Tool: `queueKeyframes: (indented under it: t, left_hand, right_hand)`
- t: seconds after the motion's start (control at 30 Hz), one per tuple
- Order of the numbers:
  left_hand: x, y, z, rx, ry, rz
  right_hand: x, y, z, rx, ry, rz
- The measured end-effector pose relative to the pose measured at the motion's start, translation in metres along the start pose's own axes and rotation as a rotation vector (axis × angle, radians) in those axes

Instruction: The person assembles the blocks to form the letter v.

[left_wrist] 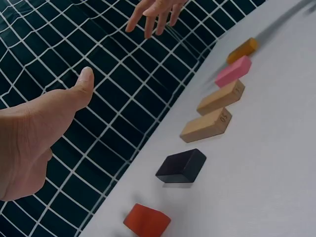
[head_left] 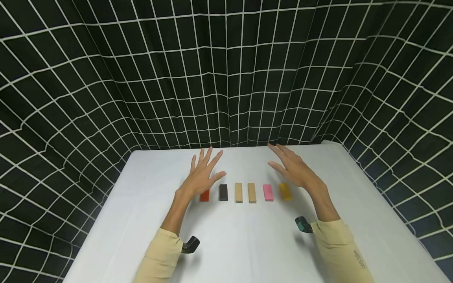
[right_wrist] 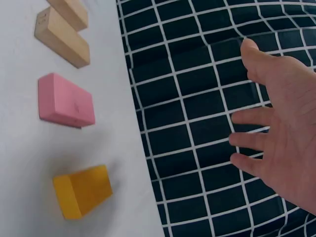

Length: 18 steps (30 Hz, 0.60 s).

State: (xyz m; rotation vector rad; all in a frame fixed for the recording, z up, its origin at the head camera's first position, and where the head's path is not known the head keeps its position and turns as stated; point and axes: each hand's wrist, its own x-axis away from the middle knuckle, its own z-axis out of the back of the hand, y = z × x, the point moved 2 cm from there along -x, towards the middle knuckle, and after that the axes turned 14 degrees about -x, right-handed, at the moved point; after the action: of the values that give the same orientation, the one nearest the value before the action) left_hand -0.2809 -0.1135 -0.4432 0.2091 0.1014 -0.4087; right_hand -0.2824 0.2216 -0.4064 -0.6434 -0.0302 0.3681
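Six-sided blocks lie in a row across the white table. From the left come a red block (head_left: pixel 205 195), a black block (head_left: pixel 223 192), two plain wooden blocks (head_left: pixel 238 193), a pink block (head_left: pixel 267 192) and a yellow block (head_left: pixel 285 191). My left hand (head_left: pixel 199 179) hovers with spread fingers over the red block, partly covering it in the head view. Above and beyond the yellow block, my right hand (head_left: pixel 295 168) is held with its fingers extended. Both hands hold nothing. Printed marks show on the ends of the wooden blocks (left_wrist: pixel 206 125) in the left wrist view.
A white cloth-covered table (head_left: pixel 226 243) spans the lower view. Black curtains (head_left: pixel 226 78) with a white grid surround its back and sides. Small dark wrist devices (head_left: pixel 191 244) stick out by each beige sleeve (head_left: pixel 341 243).
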Motion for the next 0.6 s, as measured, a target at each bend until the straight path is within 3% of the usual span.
queueKeyframes:
  t: [0.4, 0.6]
  left_hand:
    - [0.002, -0.003, -0.026, -0.002, -0.079, -0.049]
    - [0.007, -0.002, -0.036, 0.003, -0.079, -0.088]
  right_hand:
    - [-0.002, 0.003, -0.006, -0.068, 0.011, 0.051]
    - [0.001, 0.008, -0.012, -0.102, 0.001, 0.055]
